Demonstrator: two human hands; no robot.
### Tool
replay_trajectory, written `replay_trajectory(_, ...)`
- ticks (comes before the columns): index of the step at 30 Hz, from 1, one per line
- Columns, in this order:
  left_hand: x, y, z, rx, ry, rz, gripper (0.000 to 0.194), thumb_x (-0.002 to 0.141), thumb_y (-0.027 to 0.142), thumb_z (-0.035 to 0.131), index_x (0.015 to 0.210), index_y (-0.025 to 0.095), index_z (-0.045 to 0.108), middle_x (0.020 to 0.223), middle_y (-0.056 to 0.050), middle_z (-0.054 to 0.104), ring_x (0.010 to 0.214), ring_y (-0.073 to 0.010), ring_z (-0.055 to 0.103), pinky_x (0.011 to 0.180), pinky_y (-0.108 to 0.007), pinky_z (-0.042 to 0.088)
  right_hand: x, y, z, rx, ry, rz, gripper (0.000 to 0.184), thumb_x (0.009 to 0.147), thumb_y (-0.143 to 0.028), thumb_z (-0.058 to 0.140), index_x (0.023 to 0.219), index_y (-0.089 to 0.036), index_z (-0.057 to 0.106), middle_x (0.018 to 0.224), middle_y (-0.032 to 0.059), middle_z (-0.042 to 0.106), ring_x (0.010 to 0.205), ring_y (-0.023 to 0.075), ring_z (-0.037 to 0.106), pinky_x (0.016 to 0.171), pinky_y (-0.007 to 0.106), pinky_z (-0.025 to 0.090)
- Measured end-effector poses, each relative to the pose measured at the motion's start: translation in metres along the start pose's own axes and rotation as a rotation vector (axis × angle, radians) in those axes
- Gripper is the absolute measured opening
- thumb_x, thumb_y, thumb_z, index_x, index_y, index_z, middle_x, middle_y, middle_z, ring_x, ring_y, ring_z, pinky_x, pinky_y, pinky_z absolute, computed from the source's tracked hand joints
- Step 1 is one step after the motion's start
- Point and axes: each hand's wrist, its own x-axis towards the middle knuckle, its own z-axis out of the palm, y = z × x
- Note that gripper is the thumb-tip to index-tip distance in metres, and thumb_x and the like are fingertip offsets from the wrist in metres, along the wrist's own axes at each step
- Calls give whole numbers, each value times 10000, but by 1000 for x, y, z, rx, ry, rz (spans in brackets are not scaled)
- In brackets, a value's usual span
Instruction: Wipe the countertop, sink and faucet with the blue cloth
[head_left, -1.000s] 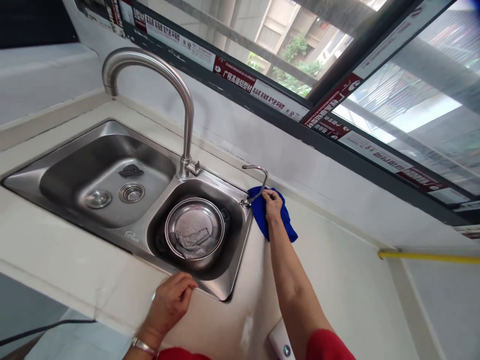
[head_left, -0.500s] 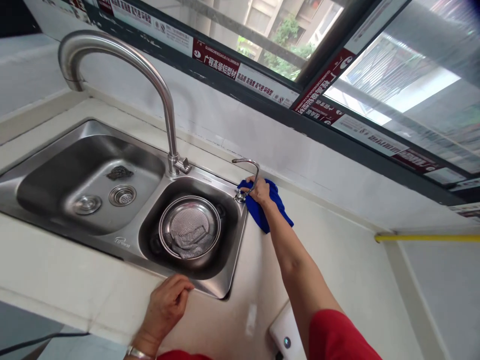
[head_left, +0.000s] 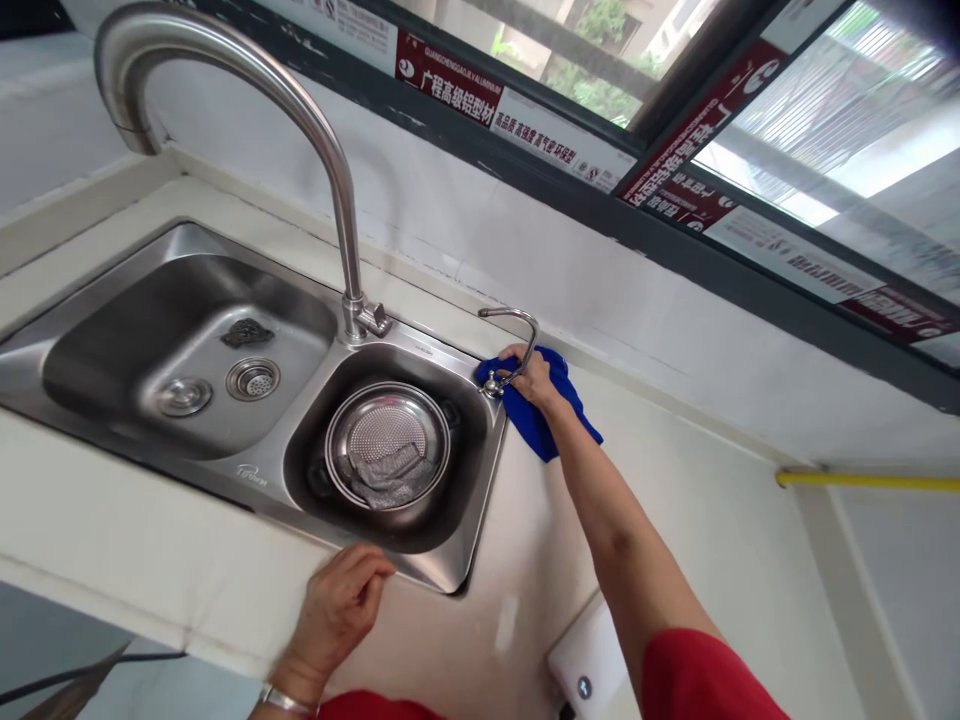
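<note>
Two bare hands are at work around a double-bowl steel sink (head_left: 450,575), taken here as the landmark. The right hand (head_left: 534,376), its grip closed on a blue cloth (head_left: 541,425), presses the cloth against the base of the small curved tap (head_left: 513,345) at the sink's far right corner; the cloth lies partly on the sink rim and partly on the pale desk (head_left: 675,540) just right of the sink. The left hand (head_left: 341,605) rests at the sink's near edge, its grip released and holding nothing, with fingertips (head_left: 379,567) touching the rim. A metal bracelet (head_left: 283,700) circles that wrist.

Inside the sink's right bowl sits a round perforated steel basket (head_left: 352,480) containing a crumpled grey scouring cloth (head_left: 386,475). The left bowl shows a strainer drain (head_left: 253,379), a flat plug (head_left: 180,396) beside it, and a dark scrap (head_left: 246,332) behind them. The tall gooseneck faucet (head_left: 330,170) rises from the sink's far rim, between the two bowls. Behind the sink runs a dark window frame (head_left: 570,215) carrying printed labels. Right of the sink, a yellow bar (head_left: 862,481) crosses the desk's far end; a white device (head_left: 592,665) lies near the sink's front right corner, beside the red sleeve (head_left: 697,680).
</note>
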Motion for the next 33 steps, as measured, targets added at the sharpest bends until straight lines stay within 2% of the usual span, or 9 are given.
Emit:
replay_trajectory(3,0,0,0,9,5,8,272,869,34,499,874,235,682,861,22,703,823,-102,662,799,-212,519,10,-9,-1,-70,-68,-18,342,778,-474,724,1014,-240,642,1049,61,666,931,244,562,823,381,435)
replay_trajectory(7,2,0,-1,28,-6,10,268,869,35,502,872,234,683,859,23,708,823,-104,664,799,-214,520,27,-20,-2,-198,-132,43,422,749,-577,752,906,-219,593,1032,84,635,889,243,542,831,411,422)
replay_trajectory(12,2,2,-1,25,-15,4,262,875,37,496,876,226,677,854,18,710,818,-106,664,788,-220,526,27,-19,-1,-228,-159,71,436,762,-552,764,951,-204,581,1068,102,598,965,260,504,865,448,396)
replay_trajectory(16,0,2,-1,16,6,0,262,881,50,492,864,230,681,847,16,707,806,-108,666,769,-226,531,8,-6,1,-219,-46,154,516,733,-561,783,1043,-201,581,1163,128,561,1057,299,474,918,491,377)
replay_trajectory(20,-2,0,-1,4,10,-3,267,876,47,490,861,230,683,845,13,712,808,-112,672,763,-229,535,-12,1,7,-168,104,213,568,716,-564,779,1124,-235,561,1368,141,493,1204,357,425,1014,549,336)
replay_trajectory(23,-2,-1,0,5,27,12,252,875,51,496,851,225,677,835,14,711,795,-114,669,753,-227,533,-23,-1,13,-163,135,276,531,734,-449,768,1174,-249,547,1497,132,419,1295,364,382,1076,567,297)
replay_trajectory(26,0,-1,0,2,45,25,256,871,48,491,850,224,675,825,18,707,782,-110,666,748,-222,530,-29,-6,20,-144,144,322,521,743,-360,730,1212,-249,531,1531,126,407,1327,347,382,1096,534,309)
replay_trajectory(33,1,-3,1,9,53,36,251,865,59,494,837,229,677,830,24,712,778,-113,673,751,-224,528,-41,-23,27,-112,189,360,522,780,-305,614,1288,-249,511,1555,118,402,1358,325,381,1142,521,281)
